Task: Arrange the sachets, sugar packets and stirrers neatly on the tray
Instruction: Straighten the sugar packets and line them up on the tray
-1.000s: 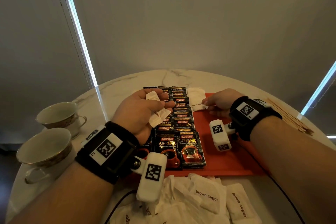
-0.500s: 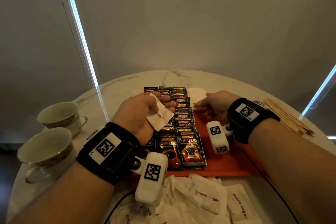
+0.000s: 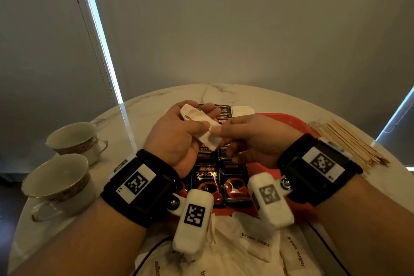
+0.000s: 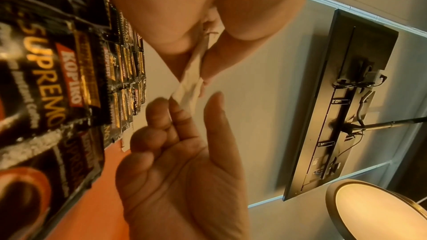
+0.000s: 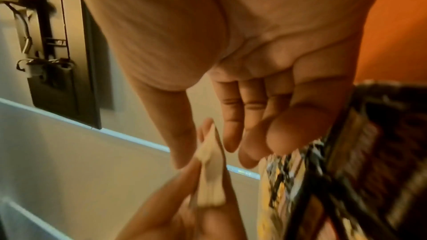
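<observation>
My left hand [image 3: 207, 116] is raised palm-up over the orange tray [image 3: 298, 124] and grips a few white brown-sugar packets [image 3: 199, 122] between thumb and fingers. My right hand [image 3: 224, 132] has come across to them. Its fingertips [image 4: 173, 105] touch the packets' [image 4: 191, 74] free end, while the thumb stands a little apart in the right wrist view, beside the packets [image 5: 211, 180]. Black coffee sachets [image 3: 208, 177] lie in overlapping rows on the tray's left part. A white sugar packet [image 3: 243, 110] lies at the tray's far edge. Wooden stirrers [image 3: 349, 141] lie in a loose heap on the table, right of the tray.
A heap of loose brown-sugar packets [image 3: 257, 242] lies on the round marble table [image 3: 156, 101] in front of the tray. Two empty cups [image 3: 74, 139] [image 3: 56, 177] stand at the left edge. The tray's right half shows bare orange.
My right hand left the far packet on the tray and moved left to the packets in my left hand. My left hand rose slightly and stayed closed round them.
</observation>
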The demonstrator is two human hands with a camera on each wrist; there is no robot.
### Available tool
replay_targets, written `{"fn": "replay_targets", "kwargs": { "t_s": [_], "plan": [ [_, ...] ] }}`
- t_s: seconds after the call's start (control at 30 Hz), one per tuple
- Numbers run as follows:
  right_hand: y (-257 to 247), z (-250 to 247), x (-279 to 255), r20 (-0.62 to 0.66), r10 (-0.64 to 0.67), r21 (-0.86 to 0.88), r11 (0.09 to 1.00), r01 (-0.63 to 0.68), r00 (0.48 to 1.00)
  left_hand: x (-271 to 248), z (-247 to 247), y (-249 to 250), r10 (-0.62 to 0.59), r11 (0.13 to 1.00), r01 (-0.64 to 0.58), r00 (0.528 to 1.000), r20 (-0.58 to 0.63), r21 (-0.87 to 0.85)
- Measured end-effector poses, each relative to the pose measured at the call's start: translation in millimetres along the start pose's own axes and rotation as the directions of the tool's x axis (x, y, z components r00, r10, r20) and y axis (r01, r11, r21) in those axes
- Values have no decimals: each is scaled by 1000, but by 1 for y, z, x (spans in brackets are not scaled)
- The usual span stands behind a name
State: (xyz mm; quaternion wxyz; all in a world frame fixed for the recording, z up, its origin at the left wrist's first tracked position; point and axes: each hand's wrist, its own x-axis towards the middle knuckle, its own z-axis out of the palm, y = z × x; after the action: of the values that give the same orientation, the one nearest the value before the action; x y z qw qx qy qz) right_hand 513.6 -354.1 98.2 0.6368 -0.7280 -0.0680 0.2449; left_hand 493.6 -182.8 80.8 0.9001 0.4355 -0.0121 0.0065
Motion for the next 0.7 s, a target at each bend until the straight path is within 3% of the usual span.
{"fn": "replay_targets", "kwargs": {
  "t_s": [0.23, 0.53, 0.7],
  "plan": [
    [6, -1, -2, -155, -172, 170, 965, 198, 973, -1, -2, 3, 29, 990, -27, 999, -14, 140],
    [6, 3, -5, -233, -300, 22, 949, 313, 925, -5, 0, 4, -33, 960, 53, 996, -78, 275],
    [6, 6, -5, -290, -305, 14, 946, 323, 907, -8, 2, 3, -47, 946, 69, 996, -79, 318]
  ]
}}
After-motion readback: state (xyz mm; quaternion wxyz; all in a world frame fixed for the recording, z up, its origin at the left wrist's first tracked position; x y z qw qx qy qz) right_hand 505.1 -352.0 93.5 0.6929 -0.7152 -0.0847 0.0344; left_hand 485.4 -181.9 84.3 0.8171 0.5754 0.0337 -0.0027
